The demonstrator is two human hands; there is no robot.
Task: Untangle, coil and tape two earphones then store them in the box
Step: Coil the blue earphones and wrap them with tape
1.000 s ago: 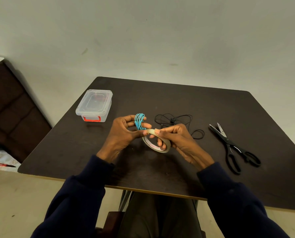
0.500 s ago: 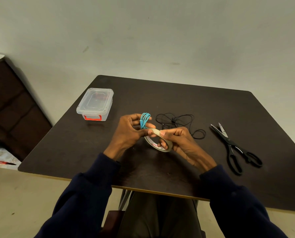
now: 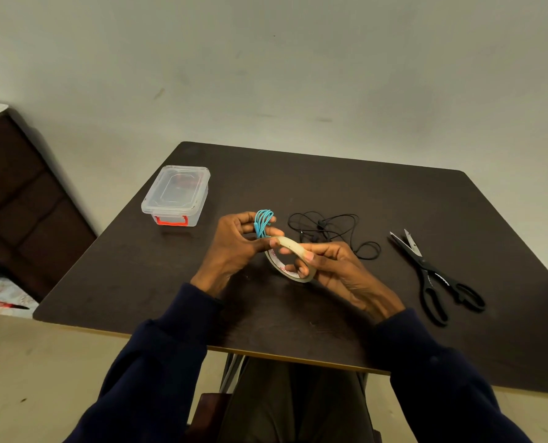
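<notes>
My left hand [image 3: 234, 247] pinches a coiled blue earphone [image 3: 262, 221], its loops sticking up above the fingers. My right hand [image 3: 336, 270] holds a roll of clear tape [image 3: 290, 259] just right of the coil; the left thumb touches the roll's top edge. A black earphone [image 3: 333, 230] lies loose and tangled on the table behind my right hand. The clear plastic box [image 3: 177, 195] with a red latch stands shut at the table's left side.
Black scissors [image 3: 432, 276] lie on the dark table [image 3: 330, 314] to the right, blades slightly apart and pointing away. A dark cabinet [image 3: 17, 199] stands off the table's left. The wall is close behind the far edge.
Both hands stayed together at the table's middle. The blue coil has tilted more upright, and the tape roll has shifted slightly against the left thumb.
</notes>
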